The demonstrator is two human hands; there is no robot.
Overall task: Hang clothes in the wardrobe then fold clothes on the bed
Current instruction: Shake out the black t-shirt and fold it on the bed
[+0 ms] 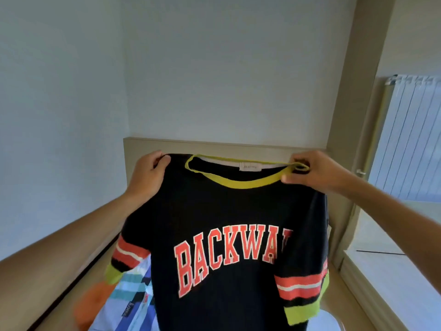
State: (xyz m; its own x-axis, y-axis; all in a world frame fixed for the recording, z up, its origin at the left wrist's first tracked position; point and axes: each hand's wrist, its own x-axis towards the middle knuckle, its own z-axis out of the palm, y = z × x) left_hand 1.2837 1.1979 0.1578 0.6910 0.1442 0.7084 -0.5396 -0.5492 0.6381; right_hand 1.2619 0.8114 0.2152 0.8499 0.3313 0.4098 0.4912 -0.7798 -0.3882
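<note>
my left hand (148,177) grips one shoulder of the black t-shirt (229,235) and my right hand (315,172) pinches its yellow collar (238,181), so it hangs spread in front of me above the bed (124,297). no hanger or wardrobe is in view. i'd judge i'm in the folding part: this shirt isn't folded yet, and a striped garment (133,286) lies below.

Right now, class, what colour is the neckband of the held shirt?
Yellow-green neckband on the black shirt; head view.
</note>
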